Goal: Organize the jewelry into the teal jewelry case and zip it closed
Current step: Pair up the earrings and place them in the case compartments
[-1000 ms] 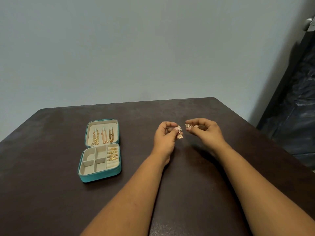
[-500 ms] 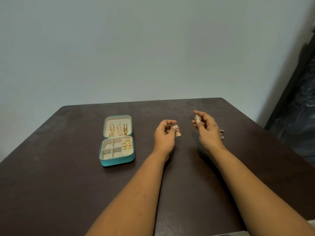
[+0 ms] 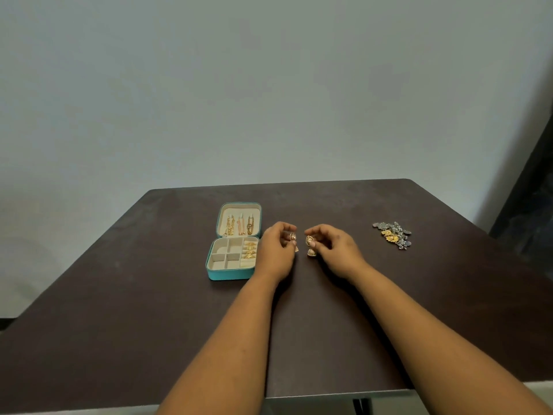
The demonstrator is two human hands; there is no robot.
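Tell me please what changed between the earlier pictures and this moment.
The right hand came back toward the left hand and now pinches a gold dangling earring. The view shifted left, so the loose jewelry pile shows. The left hand holds its earring as before; the teal jewelry case stays open on the table.

One teal case (image 3: 229, 274), two hands, two held earrings, one loose jewelry pile (image 3: 392, 234).

Bare desk (image 3: 329, 310) lies between my arms; the open case (image 3: 232, 269) blocks my left, loose jewelry (image 3: 392, 235) far right.
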